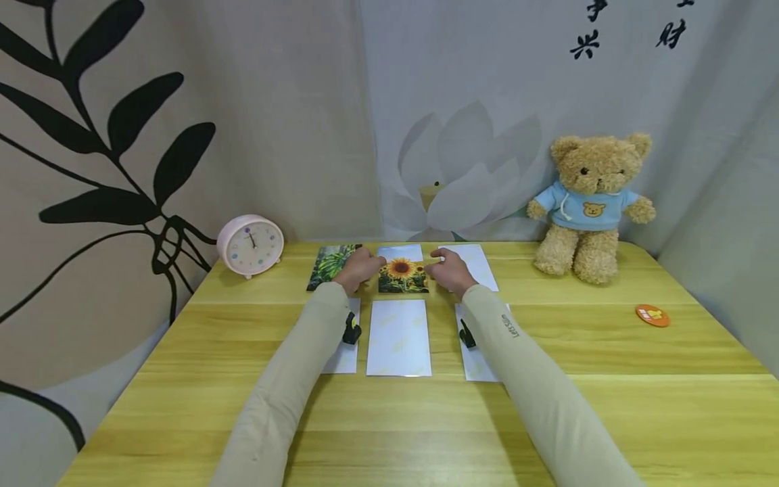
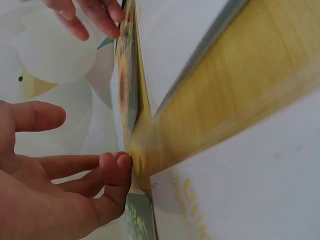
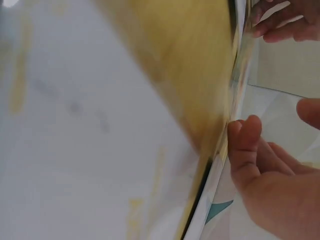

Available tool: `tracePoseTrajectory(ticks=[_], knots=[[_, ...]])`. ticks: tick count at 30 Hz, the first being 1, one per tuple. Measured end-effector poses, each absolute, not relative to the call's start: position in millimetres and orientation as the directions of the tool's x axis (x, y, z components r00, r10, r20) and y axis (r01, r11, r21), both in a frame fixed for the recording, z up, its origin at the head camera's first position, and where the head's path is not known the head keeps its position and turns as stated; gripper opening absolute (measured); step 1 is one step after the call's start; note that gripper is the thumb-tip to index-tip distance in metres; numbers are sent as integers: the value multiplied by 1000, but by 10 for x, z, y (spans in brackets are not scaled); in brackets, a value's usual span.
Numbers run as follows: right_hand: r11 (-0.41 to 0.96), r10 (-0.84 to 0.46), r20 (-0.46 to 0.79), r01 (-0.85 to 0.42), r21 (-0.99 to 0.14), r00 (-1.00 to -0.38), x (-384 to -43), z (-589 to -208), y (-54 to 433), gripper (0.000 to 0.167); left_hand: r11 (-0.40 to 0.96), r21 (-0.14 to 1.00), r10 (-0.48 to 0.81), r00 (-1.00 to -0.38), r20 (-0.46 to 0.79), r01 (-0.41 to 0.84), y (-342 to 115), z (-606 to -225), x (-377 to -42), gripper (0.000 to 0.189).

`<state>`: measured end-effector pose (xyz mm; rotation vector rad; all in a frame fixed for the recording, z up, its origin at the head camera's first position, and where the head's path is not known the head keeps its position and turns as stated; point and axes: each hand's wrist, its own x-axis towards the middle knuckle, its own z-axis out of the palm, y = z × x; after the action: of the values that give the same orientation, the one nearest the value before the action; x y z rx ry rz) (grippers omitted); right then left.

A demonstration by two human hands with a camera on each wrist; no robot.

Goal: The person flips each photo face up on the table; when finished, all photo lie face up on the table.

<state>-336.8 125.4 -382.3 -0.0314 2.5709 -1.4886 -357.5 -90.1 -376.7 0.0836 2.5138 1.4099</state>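
Note:
A sunflower picture card (image 1: pixel 402 279) lies face up in the middle of the back row, between the two hands. My left hand (image 1: pixel 359 269) is at its left side, overlapping a green plant picture card (image 1: pixel 325 267). Its fingertips (image 2: pixel 116 167) come down at the table surface, with the thumb held apart. On the other side, my right hand (image 1: pixel 452 272) has its fingertips close to the sunflower card's right edge, its thumb also raised away from the fingers. Partly under the right hand in the head view is a white-faced card (image 1: pixel 479 262).
Nearer the front lie white cards: one at left (image 1: pixel 343 362), one in the middle (image 1: pixel 398 338), one at right (image 1: pixel 479 365), the outer two partly hidden by the sleeves. A pink clock (image 1: pixel 251 245), a teddy bear (image 1: pixel 590 210) and an orange disc (image 1: pixel 652 315) stand around.

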Motion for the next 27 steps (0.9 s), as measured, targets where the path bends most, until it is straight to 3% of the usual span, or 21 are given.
tracePoseTrajectory(ticks=[5, 10, 15, 21, 27], knots=[[496, -92, -165, 99, -863, -982, -3363, -3829, 1239, 57, 552, 832, 196, -961, -193, -54, -884, -3740, -3554, 47], [500, -94, -168, 99, -860, -981, -3365, -3841, 1220, 54, 564, 824, 217, -952, -216, -59, -862, -3743, -3559, 21], [500, -102, -157, 86, -862, -982, -3336, -3824, 1213, 54, 561, 824, 209, -949, -235, -81, -864, -3750, -3558, 62], [570, -159, -139, 24, -822, -977, -3330, -3781, 1320, 56, 558, 830, 192, -972, -139, -8, -796, -3720, -3495, 56], [768, -176, -97, -75, -636, -980, -3344, -3736, 1604, 54, 422, 906, 242, -965, -99, 13, -400, -3663, -3428, 47]])
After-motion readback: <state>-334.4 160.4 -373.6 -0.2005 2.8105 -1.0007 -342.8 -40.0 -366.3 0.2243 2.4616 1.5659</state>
